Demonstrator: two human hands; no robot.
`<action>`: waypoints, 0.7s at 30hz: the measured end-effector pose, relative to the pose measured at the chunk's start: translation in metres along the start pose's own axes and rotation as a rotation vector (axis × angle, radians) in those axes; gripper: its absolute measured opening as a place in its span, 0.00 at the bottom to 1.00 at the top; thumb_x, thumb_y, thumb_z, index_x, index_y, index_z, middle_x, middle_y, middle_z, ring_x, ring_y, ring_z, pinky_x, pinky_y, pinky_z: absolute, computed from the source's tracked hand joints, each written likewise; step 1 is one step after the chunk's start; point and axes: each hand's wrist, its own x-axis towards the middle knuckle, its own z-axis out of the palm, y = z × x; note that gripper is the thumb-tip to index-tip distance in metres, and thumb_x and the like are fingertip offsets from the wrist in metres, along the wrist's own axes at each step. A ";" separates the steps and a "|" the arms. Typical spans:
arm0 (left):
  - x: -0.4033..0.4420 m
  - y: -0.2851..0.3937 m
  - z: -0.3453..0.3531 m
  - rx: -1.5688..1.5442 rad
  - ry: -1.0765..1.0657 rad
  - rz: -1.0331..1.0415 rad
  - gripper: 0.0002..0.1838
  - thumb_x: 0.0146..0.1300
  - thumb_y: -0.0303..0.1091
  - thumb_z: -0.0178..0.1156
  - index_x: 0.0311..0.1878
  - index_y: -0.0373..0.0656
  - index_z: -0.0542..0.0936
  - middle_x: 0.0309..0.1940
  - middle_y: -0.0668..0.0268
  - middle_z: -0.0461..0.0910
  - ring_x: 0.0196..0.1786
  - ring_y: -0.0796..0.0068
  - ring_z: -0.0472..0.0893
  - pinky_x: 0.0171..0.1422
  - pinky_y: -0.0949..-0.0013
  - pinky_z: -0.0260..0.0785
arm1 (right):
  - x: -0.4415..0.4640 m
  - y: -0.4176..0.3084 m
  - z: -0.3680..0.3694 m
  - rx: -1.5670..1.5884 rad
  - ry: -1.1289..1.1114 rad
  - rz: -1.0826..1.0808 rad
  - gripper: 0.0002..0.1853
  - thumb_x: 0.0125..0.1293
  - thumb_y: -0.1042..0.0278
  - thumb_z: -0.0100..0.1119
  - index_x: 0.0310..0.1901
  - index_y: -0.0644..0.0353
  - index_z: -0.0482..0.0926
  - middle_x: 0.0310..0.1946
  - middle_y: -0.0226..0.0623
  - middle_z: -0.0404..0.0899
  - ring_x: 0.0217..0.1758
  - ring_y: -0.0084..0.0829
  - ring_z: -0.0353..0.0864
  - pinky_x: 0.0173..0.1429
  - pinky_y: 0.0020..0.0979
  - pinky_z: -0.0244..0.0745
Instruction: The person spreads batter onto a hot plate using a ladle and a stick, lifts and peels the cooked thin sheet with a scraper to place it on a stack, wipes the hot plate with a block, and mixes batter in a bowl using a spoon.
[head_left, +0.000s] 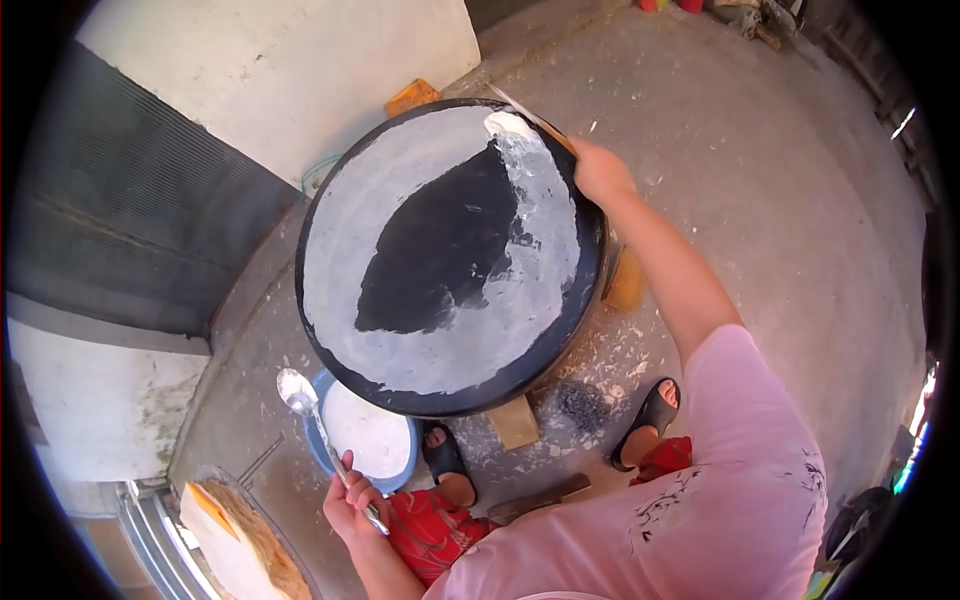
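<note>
A large round black griddle (440, 240) bears a broad ring of thin white batter (340, 230) around a bare dark middle. Thick batter is heaped at the far edge, beside a long thin spreader (525, 108). My right hand (603, 175) is closed around the spreader's near end, at the griddle's right rim. Down at the left, my left hand (354, 503) grips the handle of a metal ladle (297, 391), whose bowl is coated white. Below the ladle stands a blue basin (413, 455) of white batter, partly under the griddle's edge.
Yellowish blocks (515, 422) show around the griddle's rim. A stack of thin flatbreads (240, 550) lies at the lower left. White flakes and a dark ashy patch (583, 404) are on the concrete floor near my sandaled feet. A pale wall (290, 70) rises behind the griddle.
</note>
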 end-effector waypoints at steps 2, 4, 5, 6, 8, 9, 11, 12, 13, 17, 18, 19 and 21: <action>0.001 0.003 -0.004 -0.003 -0.021 -0.010 0.19 0.66 0.35 0.36 0.50 0.31 0.70 0.21 0.63 0.70 0.15 0.80 0.64 0.15 0.77 0.56 | -0.023 0.013 -0.002 -0.028 0.052 0.033 0.21 0.59 0.73 0.40 0.55 0.53 0.70 0.39 0.48 0.77 0.45 0.41 0.77 0.51 0.37 0.69; -0.003 0.007 -0.007 -0.003 -0.049 -0.011 0.19 0.66 0.35 0.36 0.50 0.31 0.70 0.21 0.62 0.70 0.15 0.80 0.64 0.15 0.77 0.56 | -0.044 0.014 -0.003 0.353 -0.139 0.102 0.19 0.58 0.74 0.41 0.51 0.53 0.74 0.39 0.48 0.78 0.41 0.39 0.79 0.47 0.33 0.71; -0.004 0.008 -0.008 -0.006 -0.054 -0.014 0.19 0.66 0.35 0.36 0.50 0.31 0.70 0.21 0.62 0.70 0.15 0.80 0.64 0.15 0.77 0.56 | -0.046 0.019 -0.002 0.350 -0.134 0.099 0.19 0.58 0.74 0.41 0.51 0.53 0.74 0.39 0.48 0.78 0.41 0.39 0.79 0.47 0.33 0.71; -0.005 0.009 -0.009 -0.008 -0.070 -0.024 0.19 0.66 0.35 0.36 0.50 0.31 0.70 0.21 0.62 0.70 0.15 0.80 0.64 0.15 0.77 0.56 | -0.047 0.021 -0.002 0.353 -0.020 0.159 0.19 0.59 0.73 0.41 0.51 0.53 0.74 0.38 0.47 0.78 0.39 0.39 0.79 0.45 0.32 0.71; -0.008 0.011 -0.011 -0.012 -0.092 -0.037 0.19 0.66 0.35 0.37 0.50 0.31 0.70 0.21 0.62 0.70 0.15 0.80 0.64 0.16 0.78 0.56 | -0.054 0.018 0.004 0.355 0.101 0.216 0.18 0.60 0.72 0.41 0.51 0.54 0.74 0.38 0.45 0.79 0.37 0.38 0.79 0.43 0.30 0.71; -0.009 0.011 -0.010 -0.014 -0.088 -0.034 0.19 0.66 0.35 0.37 0.51 0.31 0.69 0.21 0.62 0.71 0.15 0.80 0.64 0.16 0.78 0.56 | -0.063 0.001 0.007 0.322 0.022 0.198 0.18 0.59 0.70 0.42 0.51 0.53 0.74 0.39 0.45 0.78 0.40 0.40 0.78 0.45 0.32 0.71; -0.013 0.013 -0.015 -0.022 -0.082 -0.031 0.19 0.65 0.35 0.37 0.51 0.32 0.69 0.21 0.62 0.71 0.15 0.80 0.64 0.16 0.78 0.56 | -0.072 -0.021 0.009 0.283 -0.060 0.178 0.18 0.59 0.68 0.44 0.51 0.53 0.74 0.40 0.45 0.78 0.44 0.41 0.77 0.47 0.33 0.70; -0.013 0.014 -0.016 -0.024 -0.088 -0.044 0.19 0.65 0.35 0.38 0.51 0.32 0.69 0.21 0.63 0.70 0.15 0.80 0.64 0.16 0.77 0.57 | -0.073 -0.028 0.008 0.439 -0.173 0.270 0.17 0.60 0.67 0.44 0.50 0.53 0.75 0.41 0.45 0.78 0.45 0.41 0.77 0.48 0.33 0.70; -0.014 0.016 -0.018 -0.026 -0.095 -0.055 0.19 0.65 0.35 0.38 0.52 0.32 0.69 0.21 0.63 0.70 0.16 0.79 0.64 0.17 0.77 0.57 | -0.073 -0.034 0.008 0.596 -0.287 0.360 0.17 0.60 0.66 0.44 0.50 0.53 0.75 0.42 0.45 0.77 0.45 0.40 0.77 0.48 0.33 0.70; -0.016 0.023 -0.032 -0.027 -0.137 -0.045 0.19 0.65 0.35 0.38 0.52 0.32 0.69 0.22 0.64 0.69 0.17 0.79 0.64 0.18 0.77 0.57 | -0.053 -0.011 0.046 0.600 -0.074 0.246 0.17 0.61 0.60 0.45 0.50 0.48 0.76 0.43 0.42 0.77 0.47 0.40 0.76 0.50 0.32 0.70; -0.017 0.024 -0.033 -0.033 -0.138 -0.042 0.19 0.65 0.35 0.38 0.52 0.32 0.69 0.22 0.64 0.69 0.17 0.79 0.64 0.18 0.77 0.57 | -0.057 -0.025 0.050 0.598 -0.076 0.240 0.17 0.61 0.60 0.45 0.50 0.48 0.76 0.43 0.42 0.77 0.47 0.40 0.76 0.50 0.32 0.70; -0.018 0.024 -0.034 -0.050 -0.149 -0.040 0.19 0.65 0.35 0.39 0.52 0.33 0.69 0.22 0.64 0.69 0.17 0.79 0.64 0.18 0.77 0.57 | -0.067 -0.045 0.055 0.443 -0.102 0.177 0.17 0.61 0.59 0.45 0.50 0.45 0.76 0.44 0.40 0.77 0.48 0.39 0.76 0.51 0.32 0.69; -0.018 0.026 -0.036 -0.077 -0.159 -0.046 0.19 0.65 0.36 0.39 0.52 0.33 0.68 0.23 0.63 0.69 0.17 0.79 0.64 0.19 0.77 0.57 | -0.082 -0.063 0.049 0.285 -0.124 0.111 0.16 0.60 0.59 0.46 0.50 0.41 0.76 0.45 0.38 0.77 0.49 0.38 0.75 0.51 0.32 0.69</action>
